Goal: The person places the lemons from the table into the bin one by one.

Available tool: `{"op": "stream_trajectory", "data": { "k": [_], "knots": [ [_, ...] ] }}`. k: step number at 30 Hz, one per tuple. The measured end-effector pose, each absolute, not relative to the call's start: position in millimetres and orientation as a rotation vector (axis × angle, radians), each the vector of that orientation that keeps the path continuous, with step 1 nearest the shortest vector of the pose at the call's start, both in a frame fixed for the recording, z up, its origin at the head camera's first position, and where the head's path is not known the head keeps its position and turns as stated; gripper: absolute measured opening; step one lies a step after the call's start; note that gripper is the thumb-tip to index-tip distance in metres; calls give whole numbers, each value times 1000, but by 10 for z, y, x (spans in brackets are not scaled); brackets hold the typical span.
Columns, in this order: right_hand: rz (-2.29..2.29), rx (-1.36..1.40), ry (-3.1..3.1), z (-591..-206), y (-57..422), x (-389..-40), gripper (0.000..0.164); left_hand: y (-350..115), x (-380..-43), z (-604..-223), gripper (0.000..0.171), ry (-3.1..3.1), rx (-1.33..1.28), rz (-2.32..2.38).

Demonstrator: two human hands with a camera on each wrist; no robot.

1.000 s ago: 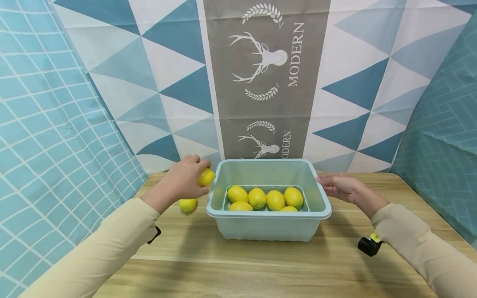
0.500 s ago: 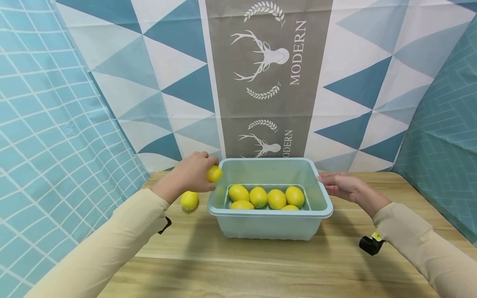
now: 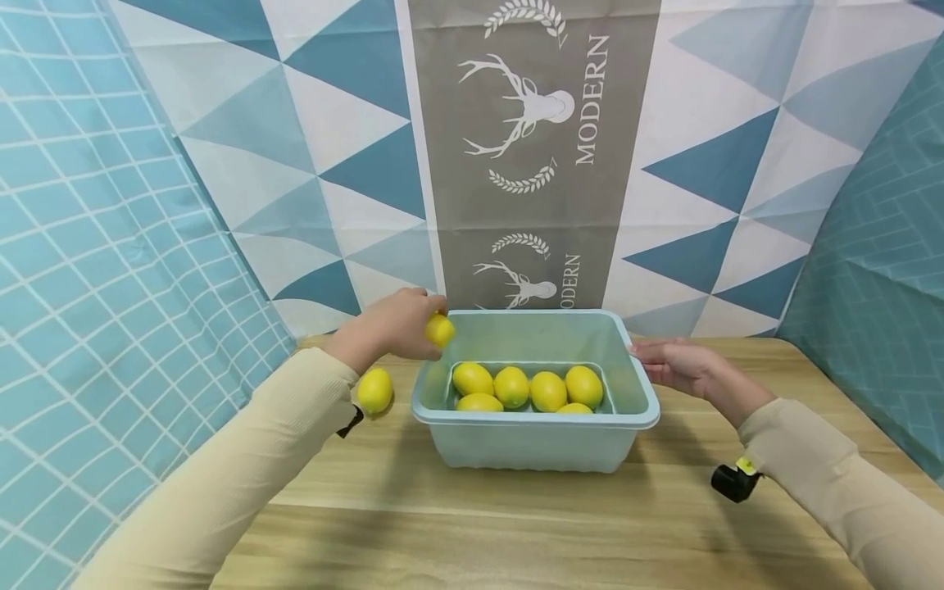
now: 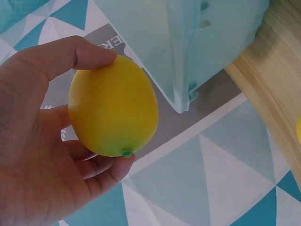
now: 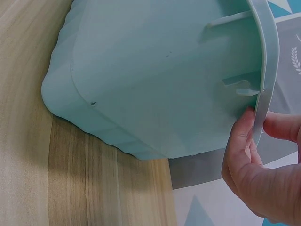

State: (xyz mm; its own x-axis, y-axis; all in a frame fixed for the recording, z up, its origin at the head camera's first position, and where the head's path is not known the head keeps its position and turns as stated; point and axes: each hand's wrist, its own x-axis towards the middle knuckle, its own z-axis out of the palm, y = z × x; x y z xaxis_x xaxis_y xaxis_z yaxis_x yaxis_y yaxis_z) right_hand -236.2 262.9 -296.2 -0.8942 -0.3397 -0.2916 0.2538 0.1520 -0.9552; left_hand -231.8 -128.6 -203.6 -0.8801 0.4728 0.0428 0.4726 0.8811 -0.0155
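My left hand (image 3: 408, 324) holds a yellow lemon (image 4: 113, 106) between thumb and fingers, its green-tipped end showing in the left wrist view. In the head view this hand is raised over the left rim of a pale blue plastic bin (image 3: 531, 442). Several lemons (image 3: 548, 392) lie on the bin's floor. At the bin's right side my right hand (image 3: 678, 369) pinches the rim, thumb on one face and fingers on the other, as the right wrist view (image 5: 261, 169) shows. One more lemon (image 3: 375, 390) lies on the table, left of the bin.
The wooden table (image 3: 472, 533) carries the bin near its back edge. Behind it hangs a patterned cloth (image 3: 516, 205) with deer prints, and a blue checked cloth (image 3: 96, 246) rises on the left. A green-blue cloth (image 3: 878, 303) stands on the right.
My left hand has moved right and slightly up with its lemon, from beside the bin to over its left rim. The right hand has stayed at the rim.
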Motion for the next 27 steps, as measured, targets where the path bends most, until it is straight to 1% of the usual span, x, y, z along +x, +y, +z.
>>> {"op": "stream_trajectory", "data": {
  "k": [3,5,7,11,13,16,27],
  "knots": [
    [-1795,-90,1991,-2959,2636,-2369,31,-1232,-2361,-2031,52,-3020,-735,-15],
    [-1794,-97,1995,-2954,2643,-2376,30,-1193,-2381,-2021,53,-3024,-724,-28],
    [-1795,-87,1999,-2947,2639,-2379,34,-1154,-2397,-2014,53,-3023,-720,-33],
    [-1767,-59,2018,-2953,2618,-2367,54,-1088,-2416,-2016,51,-3031,-730,-49],
    [-1761,-52,2022,-2962,2611,-2361,60,-1055,-2431,-2022,51,-3032,-743,-59],
    [-1762,-50,2021,-2968,2606,-2355,63,-1003,-2461,-2027,51,-3023,-769,-48],
    [-1792,-48,2006,-2967,2598,-2337,60,-790,-2527,-2049,52,-3039,-833,-48]
  ]
}}
